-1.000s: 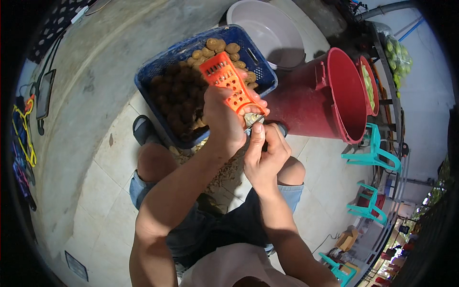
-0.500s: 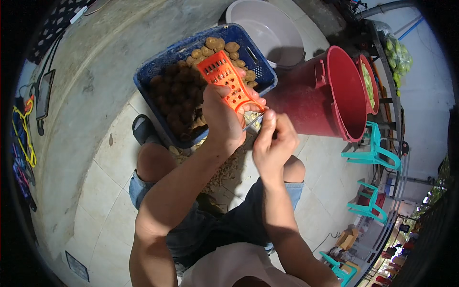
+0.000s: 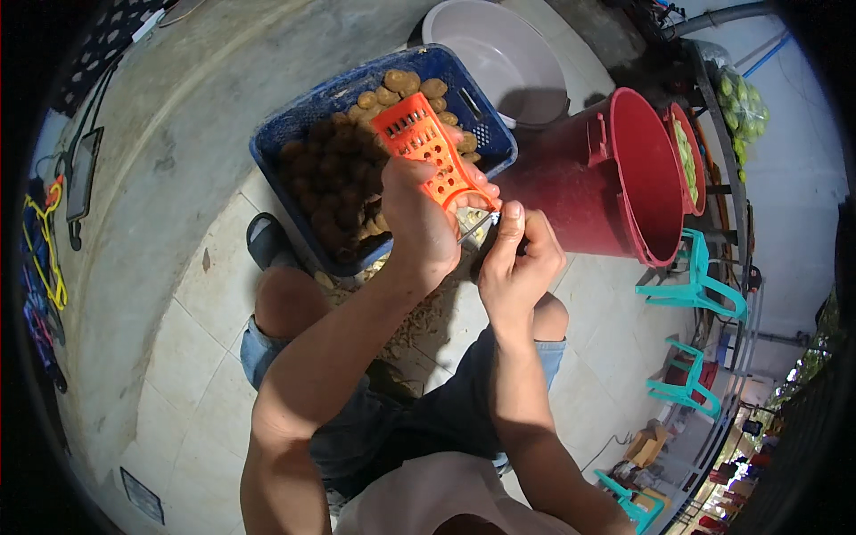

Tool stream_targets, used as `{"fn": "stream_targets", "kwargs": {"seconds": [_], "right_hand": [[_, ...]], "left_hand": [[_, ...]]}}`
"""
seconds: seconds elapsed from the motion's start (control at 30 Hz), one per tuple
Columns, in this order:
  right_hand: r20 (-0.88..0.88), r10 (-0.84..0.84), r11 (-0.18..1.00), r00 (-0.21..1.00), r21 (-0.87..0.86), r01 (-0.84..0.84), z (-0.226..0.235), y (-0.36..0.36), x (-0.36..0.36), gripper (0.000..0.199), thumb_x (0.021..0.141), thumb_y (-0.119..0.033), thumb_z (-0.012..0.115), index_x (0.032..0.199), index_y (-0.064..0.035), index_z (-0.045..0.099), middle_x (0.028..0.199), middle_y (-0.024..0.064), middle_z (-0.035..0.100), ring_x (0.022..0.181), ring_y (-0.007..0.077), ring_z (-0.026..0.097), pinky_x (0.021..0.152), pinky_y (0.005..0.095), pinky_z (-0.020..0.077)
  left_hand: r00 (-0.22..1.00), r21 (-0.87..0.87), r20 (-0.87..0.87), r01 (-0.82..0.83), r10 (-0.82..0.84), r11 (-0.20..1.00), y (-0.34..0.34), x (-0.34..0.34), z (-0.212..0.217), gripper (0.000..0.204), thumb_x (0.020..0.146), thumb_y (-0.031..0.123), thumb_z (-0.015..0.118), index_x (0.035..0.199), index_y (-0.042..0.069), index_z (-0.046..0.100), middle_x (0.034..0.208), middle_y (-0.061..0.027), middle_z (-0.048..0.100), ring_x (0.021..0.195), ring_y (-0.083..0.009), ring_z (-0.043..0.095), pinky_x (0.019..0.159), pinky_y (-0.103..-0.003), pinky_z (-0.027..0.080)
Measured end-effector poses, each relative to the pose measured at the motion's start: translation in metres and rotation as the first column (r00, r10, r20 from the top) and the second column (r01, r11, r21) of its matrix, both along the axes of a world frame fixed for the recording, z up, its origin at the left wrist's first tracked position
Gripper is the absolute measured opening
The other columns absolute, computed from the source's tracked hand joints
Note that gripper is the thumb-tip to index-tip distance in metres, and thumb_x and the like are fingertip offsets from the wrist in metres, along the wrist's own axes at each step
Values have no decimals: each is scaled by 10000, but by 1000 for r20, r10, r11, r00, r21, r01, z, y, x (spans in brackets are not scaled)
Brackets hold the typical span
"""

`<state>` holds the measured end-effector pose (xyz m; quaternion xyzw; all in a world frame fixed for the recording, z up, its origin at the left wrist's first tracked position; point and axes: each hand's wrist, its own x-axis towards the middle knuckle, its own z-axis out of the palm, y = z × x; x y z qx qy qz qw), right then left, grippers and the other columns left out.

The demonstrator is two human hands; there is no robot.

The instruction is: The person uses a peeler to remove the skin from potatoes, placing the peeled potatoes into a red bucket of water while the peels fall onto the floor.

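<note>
- The left hand [image 3: 417, 214] has its grip clamped on an orange grater [image 3: 428, 147], the thumb across the near face and the other fingers wrapped around the far edge.
- The grater is held up in the air in front of the blue crate [image 3: 299, 105], tilted, its slotted end pointing away from the person and its curved, open end toward the right hand [image 3: 517, 272].
- The right hand has its fingers curled and its thumb at the grater's lower right corner, beside a thin metal strip [image 3: 470, 229]; I cannot tell whether this grip is closed on the strip's end.
- Brown potatoes [image 3: 325, 174] fill much of the crate; the left hand and grater block the view of some of them.
- A large red bucket [image 3: 562, 196] leans over just right of the crate, its mouth facing right.
- A pale round basin [image 3: 495, 40] sits behind the crate.
- Peelings [image 3: 410, 328] lie on the tiled floor [image 3: 201, 383] between the knees, partly hidden by the forearms.
- Turquoise chairs [image 3: 700, 283] stand farther off to the right, and bagged green vegetables [image 3: 744, 107] are at upper right.
</note>
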<state>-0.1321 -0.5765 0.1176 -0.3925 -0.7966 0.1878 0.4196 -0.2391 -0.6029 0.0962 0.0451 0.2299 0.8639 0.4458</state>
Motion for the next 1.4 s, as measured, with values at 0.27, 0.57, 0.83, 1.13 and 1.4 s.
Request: {"fn": "stream_targets", "kwargs": {"seconds": [0.27,0.57,0.83,1.13,1.4], "right_hand": [[-32,7,1000,999,-27,-8,0,-4,-1,343,964,-147,564,675,32,512,560,77,420,532,118,371,479,311,299],[43,143,990,989,12,-143,-2,-21,0,207,913,-67,583,732,34,583,629,152,520,516,270,495,509,368,397],[20,88,995,996,35,-88,0,-12,-1,331,970,-130,542,674,15,513,587,64,461,531,124,385,492,298,308],[-111,3,982,994,-189,-24,-4,5,12,382,966,-171,578,646,17,487,543,36,406,547,94,346,489,295,310],[-89,20,980,996,-196,-37,-5,4,11,378,963,-173,585,653,24,494,545,48,406,532,105,344,483,298,304]], "left_hand": [[1000,-41,1,-12,12,999,0,1,7,459,796,343,421,1117,23,492,720,-142,586,665,-314,625,664,-437,542],[997,-44,78,16,-12,999,-2,0,8,440,803,336,417,1114,35,494,719,-138,585,665,-318,625,660,-440,541],[992,-59,124,2,5,998,-2,1,10,418,805,305,434,1119,37,502,745,-134,574,670,-315,618,658,-492,545],[981,-145,-142,-150,129,978,5,-11,16,321,907,204,509,1154,16,426,784,-89,540,638,-179,585,534,-351,549],[986,-50,-155,52,-59,997,-2,-15,16,713,849,449,333,1358,-48,383,755,-134,568,709,-276,601,661,-413,525]]}}
